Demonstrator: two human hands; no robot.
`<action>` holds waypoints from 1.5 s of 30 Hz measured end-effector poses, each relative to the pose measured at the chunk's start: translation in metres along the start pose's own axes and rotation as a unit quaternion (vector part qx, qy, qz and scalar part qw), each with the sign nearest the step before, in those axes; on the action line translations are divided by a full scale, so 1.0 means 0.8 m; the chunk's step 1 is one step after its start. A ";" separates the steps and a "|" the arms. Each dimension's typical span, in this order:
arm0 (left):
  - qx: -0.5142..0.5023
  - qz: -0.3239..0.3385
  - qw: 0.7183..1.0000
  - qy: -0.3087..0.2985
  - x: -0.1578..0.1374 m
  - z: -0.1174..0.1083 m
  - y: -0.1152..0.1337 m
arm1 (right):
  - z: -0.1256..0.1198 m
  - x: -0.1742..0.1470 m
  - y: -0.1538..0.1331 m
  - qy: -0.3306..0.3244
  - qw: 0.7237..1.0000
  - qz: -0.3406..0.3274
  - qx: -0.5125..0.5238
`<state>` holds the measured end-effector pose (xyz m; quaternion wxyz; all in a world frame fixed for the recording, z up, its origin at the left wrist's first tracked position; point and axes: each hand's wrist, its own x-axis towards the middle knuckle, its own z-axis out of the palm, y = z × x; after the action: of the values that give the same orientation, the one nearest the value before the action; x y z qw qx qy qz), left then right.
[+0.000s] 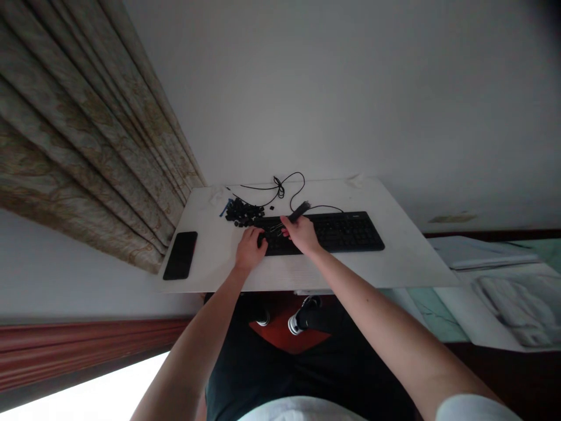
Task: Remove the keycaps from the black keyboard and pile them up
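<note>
A black keyboard (350, 233) lies across the white table. At its left end, my left hand (250, 248) has its fingers curled on the keyboard's edge, the thumb beside the keys. My right hand (302, 235) is closed around a black keycap puller (300, 211) above the keyboard's left half. Dark brush bristles stick up from the tool's upper end, and thin wire prongs point left and down towards the keys. Past my left hand is a pile of loose black keycaps (243, 211).
A single keycap (272, 208) lies apart from the pile. A blue strip-like item (225, 207) shows at the pile's left edge. The keyboard's black cable (302, 181) loops near the wall. A black phone (180, 255) lies at the left table edge, near the patterned curtain (100, 128).
</note>
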<state>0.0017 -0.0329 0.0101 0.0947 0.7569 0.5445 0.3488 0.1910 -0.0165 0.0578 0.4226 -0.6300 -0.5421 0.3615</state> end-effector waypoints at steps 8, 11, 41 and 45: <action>0.004 -0.008 1.000 -0.016 0.000 -0.001 0.001 | 0.026 0.030 -0.024 -0.117 0.985 -0.025 -0.122; -0.001 -0.006 1.000 -0.015 0.000 -0.001 0.001 | 0.028 0.031 -0.031 -0.131 0.978 -0.034 -0.156; -0.022 0.021 0.999 -0.037 0.010 0.005 -0.011 | 0.033 0.035 -0.079 -0.184 0.933 -0.076 -0.300; -0.025 0.011 0.999 -0.040 0.010 0.004 -0.010 | 0.030 0.039 -0.081 -0.192 0.944 -0.044 -0.265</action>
<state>-0.0009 -0.0220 0.0074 0.1315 0.7736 0.5228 0.3332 0.1495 0.0210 0.1085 0.1441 -0.6134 -0.7164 0.2997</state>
